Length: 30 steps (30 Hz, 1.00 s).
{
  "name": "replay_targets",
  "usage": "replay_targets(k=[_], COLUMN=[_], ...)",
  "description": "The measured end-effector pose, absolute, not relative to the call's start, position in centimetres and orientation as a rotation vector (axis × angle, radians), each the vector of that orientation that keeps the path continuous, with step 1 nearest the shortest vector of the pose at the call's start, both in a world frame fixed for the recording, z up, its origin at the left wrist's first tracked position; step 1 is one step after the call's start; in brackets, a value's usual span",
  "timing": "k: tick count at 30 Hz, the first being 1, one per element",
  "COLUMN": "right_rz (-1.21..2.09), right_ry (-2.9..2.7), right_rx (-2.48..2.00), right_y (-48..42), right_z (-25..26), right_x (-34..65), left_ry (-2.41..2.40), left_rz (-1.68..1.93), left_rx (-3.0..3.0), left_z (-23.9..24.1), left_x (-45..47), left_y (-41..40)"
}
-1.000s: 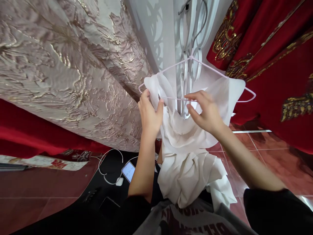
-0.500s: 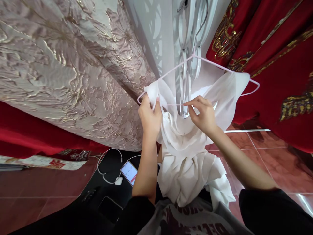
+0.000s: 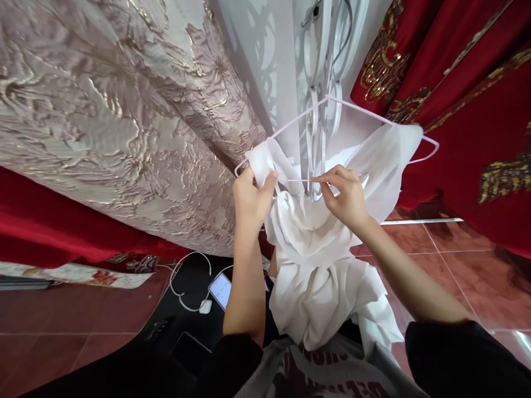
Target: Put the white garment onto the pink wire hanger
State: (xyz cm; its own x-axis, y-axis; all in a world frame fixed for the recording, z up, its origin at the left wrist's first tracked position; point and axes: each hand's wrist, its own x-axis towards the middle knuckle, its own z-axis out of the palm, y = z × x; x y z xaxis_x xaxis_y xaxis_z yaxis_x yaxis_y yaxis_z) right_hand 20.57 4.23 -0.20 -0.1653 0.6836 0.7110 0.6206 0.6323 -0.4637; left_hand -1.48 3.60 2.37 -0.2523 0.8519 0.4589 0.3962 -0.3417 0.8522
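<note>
A white dress [image 3: 315,243] of thin, gathered fabric hangs by its shoulders on a pale pink hanger [image 3: 360,108], its lower part bunched near my lap. My left hand [image 3: 252,196] grips the dress at its left shoulder, thumb in front and the other fingers mostly hidden behind the cloth. At the middle of the neckline, my right hand [image 3: 343,194] pinches the thin lower bar of the hanger between thumb and forefinger. The hanger's hook end reaches up toward the white metal rack.
A white metal rack [image 3: 313,66] with loops stands ahead. Pinkish embossed fabric [image 3: 124,121] hangs on the left, red embroidered cloth [image 3: 468,149] on the right. A lit phone [image 3: 219,289], a white cable [image 3: 176,282] and a charger [image 3: 205,306] lie on a black surface below left.
My left thumb has shifted slightly right and down across the shoulder cloth. My right hand keeps its pinch on the bar, almost unmoved.
</note>
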Motion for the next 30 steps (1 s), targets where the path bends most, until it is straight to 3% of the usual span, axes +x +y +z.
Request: replay_targets(k=[7,11,14,17,21,27,30], right_rz=[0.106,0.167,0.176,0.127,0.079,0.086,-0.078], right_ry=[-1.858,-1.862,-1.864,-1.851,-1.837,-1.846,-1.579], right_rx=[-1.051,-1.022,-1.010,-1.002,-0.968,-0.902,-0.898], right_y=[4.0,3.5,3.1,2.8,2.7,1.9,1.4], right_z=[-0.1,0.3,0.4,0.2,-0.2,0.3,0.8], right_x=[20.6,20.8,21.0,21.2,20.9,20.5,22.1], left_ry=[1.085,0.883,0.796,1.026,1.175,0.789,0.607], left_rz=[1.587,1.552,1.702,1.838,1.836,1.828,1.898], left_rx=[1.359,1.130,1.008,1.017,0.912,0.775,0.720], left_z=[5.1,7.3,5.8,1.7,-2.6,-0.5,0.8], left_x=[1.3,-1.7,-5.8,-8.3,-6.2,0.2,1.0], left_y=[2.3,1.5,2.2,3.1,2.6,0.6,0.3])
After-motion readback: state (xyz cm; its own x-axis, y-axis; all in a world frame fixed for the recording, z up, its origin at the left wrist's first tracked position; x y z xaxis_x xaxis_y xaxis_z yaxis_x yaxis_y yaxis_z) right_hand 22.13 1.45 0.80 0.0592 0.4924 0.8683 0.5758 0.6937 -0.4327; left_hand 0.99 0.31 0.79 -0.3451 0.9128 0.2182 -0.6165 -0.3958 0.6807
